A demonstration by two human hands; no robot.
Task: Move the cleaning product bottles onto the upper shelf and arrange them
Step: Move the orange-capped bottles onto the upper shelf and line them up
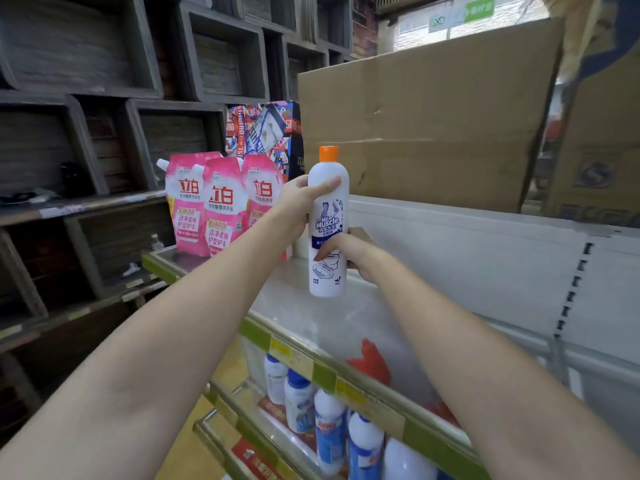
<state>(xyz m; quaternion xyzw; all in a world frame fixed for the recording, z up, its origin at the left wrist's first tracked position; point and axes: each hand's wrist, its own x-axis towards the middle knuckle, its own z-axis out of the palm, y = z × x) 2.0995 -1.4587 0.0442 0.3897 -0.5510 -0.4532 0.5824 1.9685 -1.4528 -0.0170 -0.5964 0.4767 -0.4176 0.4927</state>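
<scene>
Both arms reach forward over the upper shelf point(363, 317). The left hand point(294, 206) grips the upright white bottle point(327, 220) near its top, fingers curled round it; the right hand point(353, 252) pinches its lower half, just above the shelf surface, beside the pink pouches point(214, 202).

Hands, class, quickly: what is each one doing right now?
Left hand: grips the upper part of the white bottle.
Right hand: grips the same bottle lower down, from behind.
</scene>
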